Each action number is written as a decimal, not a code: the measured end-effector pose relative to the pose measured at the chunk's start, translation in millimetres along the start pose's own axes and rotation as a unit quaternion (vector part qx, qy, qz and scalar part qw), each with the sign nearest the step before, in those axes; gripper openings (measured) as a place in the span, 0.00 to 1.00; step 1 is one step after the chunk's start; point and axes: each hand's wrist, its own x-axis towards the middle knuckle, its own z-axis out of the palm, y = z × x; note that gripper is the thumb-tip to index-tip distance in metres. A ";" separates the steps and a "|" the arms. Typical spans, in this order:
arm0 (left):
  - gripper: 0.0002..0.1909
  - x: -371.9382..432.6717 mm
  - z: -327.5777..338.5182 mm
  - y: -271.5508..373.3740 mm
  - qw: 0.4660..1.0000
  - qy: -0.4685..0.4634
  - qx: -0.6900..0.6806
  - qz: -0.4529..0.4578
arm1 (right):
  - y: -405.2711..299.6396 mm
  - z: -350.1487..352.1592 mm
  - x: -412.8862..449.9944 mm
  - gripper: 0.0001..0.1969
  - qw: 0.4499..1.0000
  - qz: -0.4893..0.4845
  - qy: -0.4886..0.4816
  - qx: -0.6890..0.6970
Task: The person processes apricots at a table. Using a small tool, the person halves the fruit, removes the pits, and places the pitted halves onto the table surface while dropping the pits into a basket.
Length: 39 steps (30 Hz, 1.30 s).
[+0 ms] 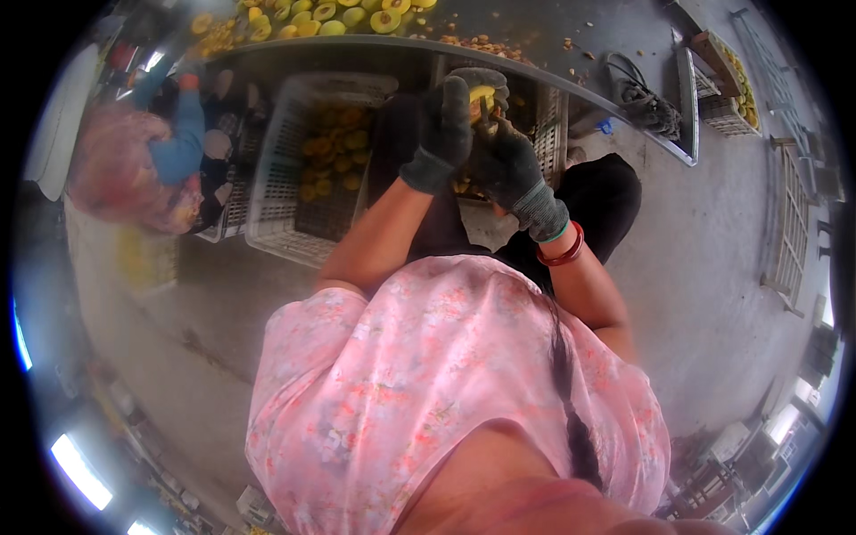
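Note:
Both of my hands wear dark grey knit work gloves and meet above my lap, just below the table's edge. My left hand point(455, 117) is closed around a yellow stone fruit point(480, 95), with its cut side partly showing. My right hand point(511, 160) grips a small dark pitting tool point(484, 112), its tip at the fruit. Most of the tool is hidden by the glove. A plastic crate point(550, 134) stands beneath my hands, partly covered by them.
The metal table point(468, 23) carries halved stone fruit point(332, 27) and loose pits point(485, 45). A white plastic crate point(267, 180) holding fruit halves stands left of my knees. A co-worker point(134, 160) sits farther left. A dark cloth bundle point(645, 107) lies near the table's right corner.

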 end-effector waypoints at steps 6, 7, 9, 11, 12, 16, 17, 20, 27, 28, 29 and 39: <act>0.33 1.9 -9.8 0.4 0.998 -0.055 -0.020 -0.036 | -47.3 -16.3 -0.5 0.08 0.947 0.278 -0.152 0.052; 0.33 3.4 -8.5 2.7 0.998 -0.054 -0.020 -0.036 | -47.0 -18.0 -0.3 0.08 0.951 0.272 -0.147 0.030; 0.40 8.8 -3.2 7.4 0.995 -0.047 -0.001 -0.087 | -34.0 -18.7 2.4 0.09 0.954 0.265 -0.141 0.009; 0.41 11.3 1.8 6.8 0.989 -0.010 -0.065 -0.131 | -5.5 -16.5 4.4 0.11 0.911 -0.170 -0.111 -0.358; 0.42 11.9 1.0 6.7 0.976 0.026 -0.128 -0.171 | -4.6 -11.8 5.6 0.12 0.827 -0.312 -0.068 -0.463; 0.44 9.6 -3.4 6.9 0.985 0.041 -0.062 -0.154 | -26.1 -13.6 -0.1 0.12 0.981 0.082 -0.157 -0.080; 0.44 9.7 -5.0 8.5 0.984 0.044 -0.058 -0.163 | -30.1 -15.0 -0.6 0.12 0.963 0.191 -0.188 -0.031; 0.45 12.1 -5.4 6.8 0.985 0.032 -0.043 -0.164 | -12.8 -14.9 1.0 0.12 0.923 -0.024 -0.174 -0.343; 0.44 5.0 -8.9 10.3 0.992 -0.022 0.078 -0.100 | 1.6 -14.4 -0.6 0.12 0.978 -0.006 -0.165 -0.129; 0.44 6.5 -11.8 9.4 0.992 -0.021 0.078 -0.099 | 4.5 -16.0 -1.4 0.12 0.973 -0.008 -0.166 -0.158; 0.45 9.5 -16.2 6.7 0.988 -0.047 0.010 -0.147 | 5.9 -17.5 -1.9 0.11 0.968 -0.010 -0.167 -0.186; 0.43 16.2 -22.4 4.8 0.989 -0.126 -0.007 -0.081 | -27.0 -11.4 -4.7 0.11 0.927 0.256 -0.272 -0.045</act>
